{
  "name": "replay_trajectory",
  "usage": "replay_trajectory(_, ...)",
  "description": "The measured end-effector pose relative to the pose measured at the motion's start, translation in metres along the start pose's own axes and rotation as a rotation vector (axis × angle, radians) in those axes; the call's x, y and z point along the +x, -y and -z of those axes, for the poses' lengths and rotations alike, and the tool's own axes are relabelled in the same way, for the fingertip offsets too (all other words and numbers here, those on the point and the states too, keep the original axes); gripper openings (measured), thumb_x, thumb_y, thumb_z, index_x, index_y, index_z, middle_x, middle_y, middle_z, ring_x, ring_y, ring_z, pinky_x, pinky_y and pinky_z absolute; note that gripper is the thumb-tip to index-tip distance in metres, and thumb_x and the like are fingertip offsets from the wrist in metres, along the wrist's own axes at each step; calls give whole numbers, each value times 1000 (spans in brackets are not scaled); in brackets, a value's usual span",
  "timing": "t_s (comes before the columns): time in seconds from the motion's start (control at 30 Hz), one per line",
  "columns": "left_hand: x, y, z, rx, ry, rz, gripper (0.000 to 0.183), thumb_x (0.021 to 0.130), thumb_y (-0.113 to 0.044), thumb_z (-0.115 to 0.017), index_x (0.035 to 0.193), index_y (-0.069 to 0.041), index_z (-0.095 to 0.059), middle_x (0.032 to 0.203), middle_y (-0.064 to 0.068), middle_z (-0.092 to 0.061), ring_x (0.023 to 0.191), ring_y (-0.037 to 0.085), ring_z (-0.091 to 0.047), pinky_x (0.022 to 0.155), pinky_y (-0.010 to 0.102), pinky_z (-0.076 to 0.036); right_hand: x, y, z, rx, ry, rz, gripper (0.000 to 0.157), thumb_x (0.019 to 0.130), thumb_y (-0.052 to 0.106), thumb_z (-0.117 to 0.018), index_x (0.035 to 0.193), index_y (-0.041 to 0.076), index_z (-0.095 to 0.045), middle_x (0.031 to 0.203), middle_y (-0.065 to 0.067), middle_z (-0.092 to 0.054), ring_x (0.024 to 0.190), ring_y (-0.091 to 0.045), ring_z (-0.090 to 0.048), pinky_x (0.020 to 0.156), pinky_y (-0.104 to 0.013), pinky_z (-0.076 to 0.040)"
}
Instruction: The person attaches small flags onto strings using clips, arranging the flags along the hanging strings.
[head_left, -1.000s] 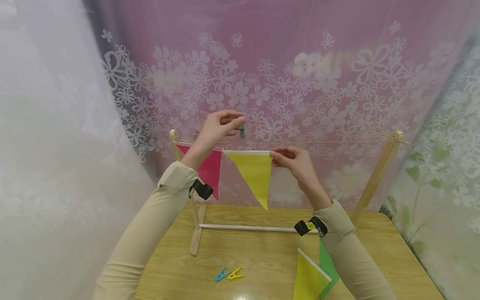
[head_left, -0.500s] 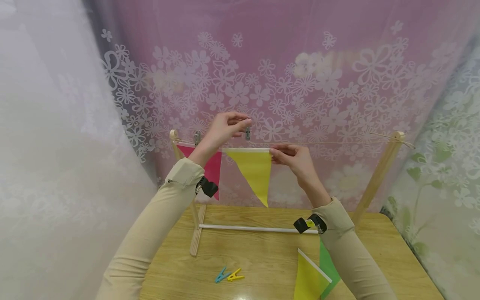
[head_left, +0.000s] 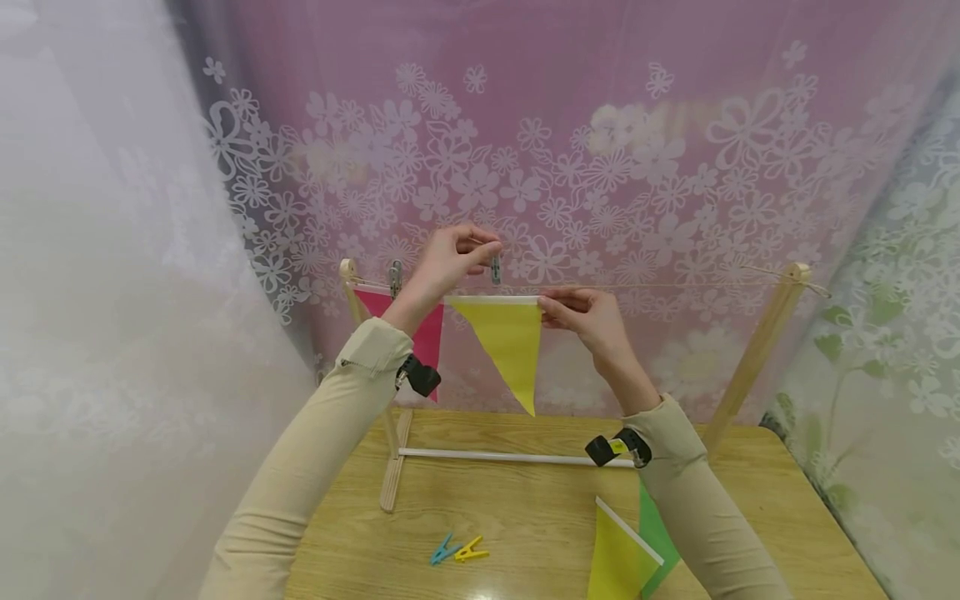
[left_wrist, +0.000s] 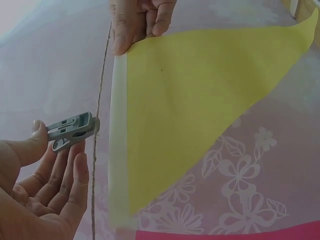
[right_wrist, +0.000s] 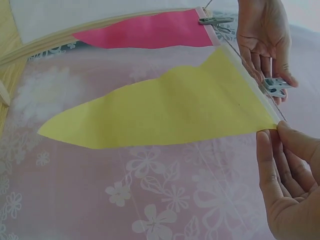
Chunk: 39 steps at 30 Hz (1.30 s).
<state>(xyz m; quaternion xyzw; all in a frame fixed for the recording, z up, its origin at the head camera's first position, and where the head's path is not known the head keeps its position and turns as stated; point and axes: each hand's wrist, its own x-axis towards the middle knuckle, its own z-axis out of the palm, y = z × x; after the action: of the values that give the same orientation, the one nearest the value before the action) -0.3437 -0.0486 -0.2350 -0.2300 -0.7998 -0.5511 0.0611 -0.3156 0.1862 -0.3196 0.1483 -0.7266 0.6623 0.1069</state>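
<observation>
My left hand [head_left: 456,260] pinches a grey clothespin [left_wrist: 72,131] between thumb and fingers, its tip beside the string [left_wrist: 101,82] and above the yellow pennant [head_left: 504,337]. My right hand [head_left: 588,321] pinches the right end of that pennant's white top strip [left_wrist: 118,145]. The pennant hangs point down, its top just below the string. To its left a pink pennant [head_left: 429,333] hangs from the string, held by another grey clothespin [right_wrist: 216,21]. The left forearm hides part of the pink pennant in the head view.
The string runs between wooden posts, the left one [head_left: 348,283] and the right one [head_left: 757,354]. A blue clothespin [head_left: 444,549] and a yellow clothespin [head_left: 472,549] lie on the table [head_left: 360,542]. At front right lie another yellow pennant [head_left: 618,554] and a green pennant [head_left: 656,529].
My left hand has moved slightly right and lowered the clothespin toward the string. The yellow pennant has risen slightly in my right hand.
</observation>
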Motion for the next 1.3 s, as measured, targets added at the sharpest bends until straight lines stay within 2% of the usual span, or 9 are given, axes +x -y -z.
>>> replay_trajectory(0.37,-3,2,-3,84,-20,-7,24,98,-26,-69,114,-8,-73,107,10,-74,96,22,-71,86,32,-59,2,0,-1,3,-8,-17,42,94,21,-74,123,-9,-67,96,5,-74,80,-12,-73,83,-34,-60)
replay_trajectory(0.63,-5,3,-5,110,-25,-21,22,97,-26,-70,112,-9,-74,104,11,-75,94,31,-73,86,39,-60,3,2,-3,-2,-22,-12,43,94,21,-75,123,-10,-67,96,4,-74,80,-11,-73,80,-29,-61)
replay_trajectory(0.87,-5,4,-7,127,-31,-9,22,97,-26,-71,111,-10,-75,104,11,-76,96,35,-73,82,35,-60,3,2,-5,7,-34,-9,42,94,20,-74,123,-10,-66,95,5,-73,79,-11,-73,80,-29,-61)
replay_trajectory(1.03,-5,5,-7,151,-23,-12,23,97,-27,-71,111,-10,-75,104,11,-76,93,30,-74,78,30,-60,3,3,-6,23,-38,2,41,95,19,-74,123,-11,-66,92,7,-73,78,-10,-72,78,-27,-61)
replay_trajectory(1.17,-6,7,-7,159,-17,-13,22,97,-28,-70,111,-10,-75,104,10,-76,88,23,-75,78,29,-60,3,4,-7,35,-40,6,41,95,18,-74,123,-11,-66,91,7,-73,77,-10,-72,78,-27,-61)
replay_trajectory(1.3,-7,7,-8,149,-11,-1,22,98,-27,-70,110,-11,-75,104,10,-76,88,22,-74,79,29,-60,3,5,-7,38,-37,6,42,95,19,-74,123,-11,-65,91,8,-73,77,-10,-72,78,-26,-60)
